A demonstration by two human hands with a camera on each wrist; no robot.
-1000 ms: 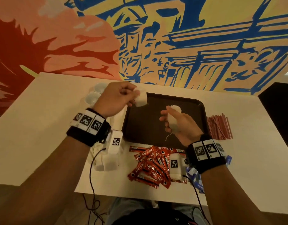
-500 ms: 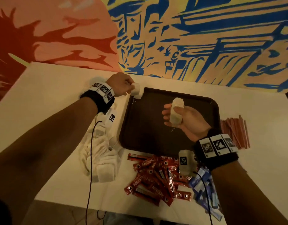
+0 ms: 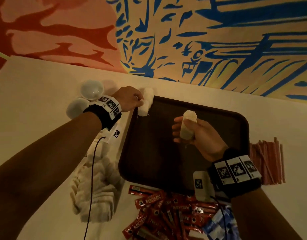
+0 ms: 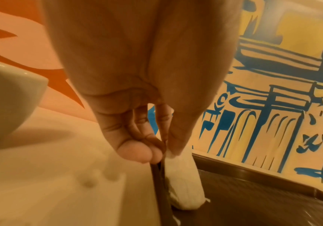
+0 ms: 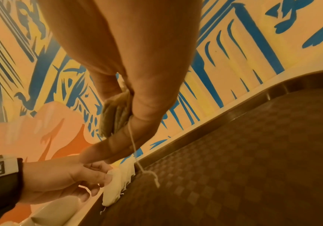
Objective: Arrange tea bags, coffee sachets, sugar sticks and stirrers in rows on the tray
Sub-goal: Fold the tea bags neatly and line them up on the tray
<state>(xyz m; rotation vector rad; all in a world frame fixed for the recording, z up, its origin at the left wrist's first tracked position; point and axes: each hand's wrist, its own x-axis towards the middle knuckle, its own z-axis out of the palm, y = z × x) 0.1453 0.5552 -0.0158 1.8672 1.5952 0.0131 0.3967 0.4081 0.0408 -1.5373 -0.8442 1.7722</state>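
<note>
The left hand (image 3: 127,99) is pinching a white paper tea bag (image 3: 145,103) between thumb and fingertips at the far left corner of the dark brown plastic tray (image 3: 149,153), the bag's lower end seemingly touching the tray floor by the rim. The right hand (image 3: 197,135) is gripping a small stack of tea bags (image 3: 188,126) over the tray's middle, a string dangling. On the pale surface (image 3: 36,110), red coffee sachets (image 3: 166,212), blue sugar sticks (image 3: 220,224), red stirrers (image 3: 267,161) and loose tea bags (image 3: 95,187) are lying beside the tray.
</note>
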